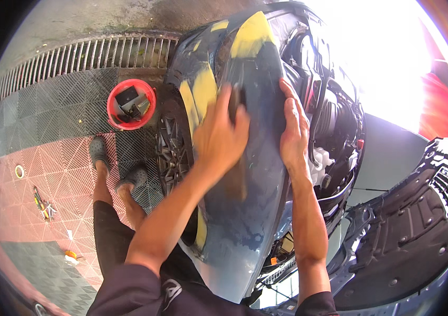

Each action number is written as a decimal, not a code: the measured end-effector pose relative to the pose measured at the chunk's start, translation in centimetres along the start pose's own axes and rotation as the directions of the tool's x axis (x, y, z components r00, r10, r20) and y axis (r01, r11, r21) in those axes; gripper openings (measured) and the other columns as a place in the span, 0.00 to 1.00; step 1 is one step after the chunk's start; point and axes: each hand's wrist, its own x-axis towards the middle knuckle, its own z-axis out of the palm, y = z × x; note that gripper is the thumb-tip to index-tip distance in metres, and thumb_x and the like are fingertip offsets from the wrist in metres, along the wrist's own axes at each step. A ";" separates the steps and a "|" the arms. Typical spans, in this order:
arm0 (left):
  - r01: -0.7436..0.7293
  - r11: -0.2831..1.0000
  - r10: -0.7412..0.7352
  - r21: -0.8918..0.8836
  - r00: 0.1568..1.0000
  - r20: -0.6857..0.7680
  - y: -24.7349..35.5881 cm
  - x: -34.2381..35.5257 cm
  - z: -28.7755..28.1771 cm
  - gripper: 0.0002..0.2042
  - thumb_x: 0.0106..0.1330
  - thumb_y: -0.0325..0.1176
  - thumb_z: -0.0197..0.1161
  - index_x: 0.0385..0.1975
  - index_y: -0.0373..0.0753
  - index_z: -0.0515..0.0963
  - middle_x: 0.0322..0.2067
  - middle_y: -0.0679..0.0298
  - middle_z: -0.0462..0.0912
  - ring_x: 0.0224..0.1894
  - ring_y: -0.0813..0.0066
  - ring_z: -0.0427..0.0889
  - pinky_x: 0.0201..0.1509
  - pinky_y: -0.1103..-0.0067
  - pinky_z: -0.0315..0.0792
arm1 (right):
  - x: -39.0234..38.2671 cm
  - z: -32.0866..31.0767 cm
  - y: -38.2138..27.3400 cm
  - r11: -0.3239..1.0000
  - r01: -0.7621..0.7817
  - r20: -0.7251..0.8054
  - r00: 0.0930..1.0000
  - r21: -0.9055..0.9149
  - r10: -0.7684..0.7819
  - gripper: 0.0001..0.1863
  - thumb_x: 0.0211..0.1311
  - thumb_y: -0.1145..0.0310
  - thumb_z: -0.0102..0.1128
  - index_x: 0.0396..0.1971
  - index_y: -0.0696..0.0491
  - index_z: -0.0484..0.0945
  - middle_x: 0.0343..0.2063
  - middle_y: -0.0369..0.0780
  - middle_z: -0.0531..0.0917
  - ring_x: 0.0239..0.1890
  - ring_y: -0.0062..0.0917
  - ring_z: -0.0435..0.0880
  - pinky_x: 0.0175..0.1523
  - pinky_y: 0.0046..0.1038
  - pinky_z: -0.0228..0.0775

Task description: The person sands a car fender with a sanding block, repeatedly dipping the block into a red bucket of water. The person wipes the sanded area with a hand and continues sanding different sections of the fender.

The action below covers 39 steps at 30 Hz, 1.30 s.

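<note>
A dark grey-blue car fender [255, 158] with smooth yellow filler patches [253, 37] lies in front of me. My left hand [221, 131] is over its upper face, fingers and thumb closed around a small dark block [239, 97] pressed to the panel. Motion blurs this hand, and its fingers hide part of the block. My right hand [293, 131] rests along the fender's inner edge beside the engine bay, fingers stretched out and holding nothing.
The engine bay [329, 121] lies open on the right, beside a detached-looking dark panel [403, 237]. The wheel [172, 152] is left of the fender. A red bucket [148, 113] holding dark pieces stands near my feet. Pliers-like tools [44, 205] and a tape roll [20, 171] lie on floor tiles.
</note>
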 end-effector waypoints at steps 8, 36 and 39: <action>0.016 0.991 -0.010 0.132 0.999 -0.050 3.8 12.7 2.6 0.27 0.77 0.47 0.60 0.71 0.39 0.75 0.55 0.43 0.87 0.56 0.37 0.88 0.58 0.47 0.80 | 0.6 0.9 0.3 0.998 0.032 0.008 0.999 0.055 -0.033 0.30 0.90 0.54 0.43 0.75 0.58 0.77 0.77 0.47 0.77 0.84 0.38 0.68 0.86 0.36 0.53; 0.066 0.997 -0.067 0.050 0.997 0.029 2.1 5.3 0.3 0.31 0.78 0.46 0.61 0.77 0.37 0.71 0.66 0.39 0.83 0.66 0.38 0.84 0.69 0.52 0.78 | 0.2 0.5 -0.1 0.997 -0.017 0.005 1.000 0.072 0.017 0.30 0.90 0.52 0.44 0.76 0.57 0.77 0.77 0.46 0.78 0.84 0.36 0.66 0.87 0.36 0.50; -0.010 1.000 0.010 -0.015 1.000 0.012 -0.9 -3.1 -1.0 0.31 0.79 0.44 0.60 0.78 0.35 0.70 0.71 0.41 0.80 0.70 0.40 0.82 0.72 0.54 0.76 | 0.7 -0.4 0.2 0.999 0.002 0.000 1.000 0.048 -0.002 0.30 0.90 0.52 0.44 0.76 0.58 0.77 0.77 0.46 0.78 0.84 0.35 0.67 0.87 0.37 0.50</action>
